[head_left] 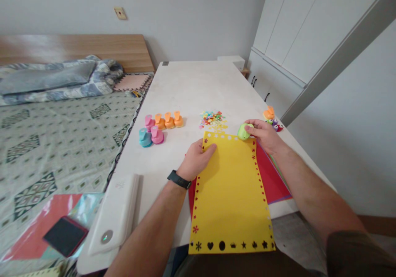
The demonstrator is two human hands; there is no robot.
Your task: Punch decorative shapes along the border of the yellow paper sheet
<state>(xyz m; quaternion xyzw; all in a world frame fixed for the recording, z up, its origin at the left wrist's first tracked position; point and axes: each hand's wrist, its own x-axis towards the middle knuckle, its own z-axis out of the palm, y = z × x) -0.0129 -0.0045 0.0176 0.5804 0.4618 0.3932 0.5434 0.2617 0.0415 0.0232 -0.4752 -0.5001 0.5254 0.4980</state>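
Note:
A yellow sheet (pixel 230 186) with small shapes punched along its edges lies before me, its near end reaching past the table edge. My left hand (pixel 198 158) grips its far left edge, thumb on top. In my right hand (pixel 262 133) is a green craft punch (pixel 243 132), set at the far right corner of the sheet; the thumb rests on the punch. Whether the punch is pressed down I cannot tell. Beneath the yellow sheet lies red paper (pixel 272 174). Colourful punched-out bits (pixel 213 119) are heaped just beyond the sheet.
Several orange, pink and teal punches (pixel 157 134) stand on the left of the white table (pixel 192 83). Another orange punch (pixel 269 112) sits at the right edge beside small purple and red items (pixel 276 125). A white machine (pixel 116 215) lies front left, near a bed (pixel 68 145).

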